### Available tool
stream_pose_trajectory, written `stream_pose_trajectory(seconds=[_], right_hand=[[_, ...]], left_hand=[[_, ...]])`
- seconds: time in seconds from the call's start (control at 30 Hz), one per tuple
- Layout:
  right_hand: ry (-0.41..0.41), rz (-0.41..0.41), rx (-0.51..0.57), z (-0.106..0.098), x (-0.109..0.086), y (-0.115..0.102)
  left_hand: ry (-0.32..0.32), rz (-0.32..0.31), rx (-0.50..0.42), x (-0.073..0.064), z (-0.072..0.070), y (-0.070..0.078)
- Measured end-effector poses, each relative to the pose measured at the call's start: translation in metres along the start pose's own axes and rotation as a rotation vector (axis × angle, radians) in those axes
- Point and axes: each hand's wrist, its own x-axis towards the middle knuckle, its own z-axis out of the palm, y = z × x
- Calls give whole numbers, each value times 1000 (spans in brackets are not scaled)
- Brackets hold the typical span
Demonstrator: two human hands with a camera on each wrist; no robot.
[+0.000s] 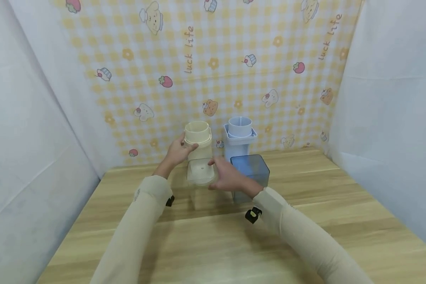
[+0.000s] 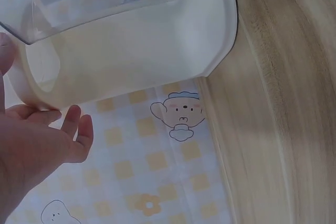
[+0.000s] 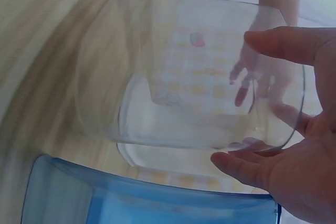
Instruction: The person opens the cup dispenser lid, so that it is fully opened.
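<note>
A cream holder with a round cup on top (image 1: 197,134) stands near the back wall, seen from the side in the left wrist view (image 2: 121,72). My left hand (image 1: 178,152) grips its upper part, thumb in front and fingers at the side. In front of the holder's lower part is a clear plastic box (image 1: 195,179). My right hand (image 1: 230,176) holds this box by its right side, thumb and fingers on opposite edges in the right wrist view (image 3: 199,129). Whether box and holder are joined I cannot tell.
A light-blue holder (image 1: 240,128) of the same form stands to the right, with a blue-tinted transparent box (image 1: 250,167) at its front, close beside my right hand. The wooden table (image 1: 206,244) ends at a checked cloth backdrop (image 1: 248,83); white cloth hangs on both sides.
</note>
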Motion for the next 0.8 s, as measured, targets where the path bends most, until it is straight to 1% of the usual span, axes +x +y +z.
stream_pose_trajectory(seconds=[0.1,0.2,0.33,0.47,0.57,0.67,0.73,0.8], right_hand=[[-22,21,-16,-7,5,-1],[-49,43,-10,-12,7,0],[-68,48,8,-17,8,3],[-83,62,18,-19,9,7],[-47,32,21,-22,6,7],[30,-30,27,-27,0,8],[74,-52,32,-32,-6,9],[101,-45,52,-36,-12,9]], left_hand=[[11,-4,-9,1,0,3],[4,-8,-26,4,1,4],[-1,-15,-30,8,4,4],[2,-20,-43,7,7,5],[6,-32,-54,4,8,6],[25,-63,-36,-3,6,5],[44,-70,-27,-10,2,4],[64,-65,-22,-19,-3,4]])
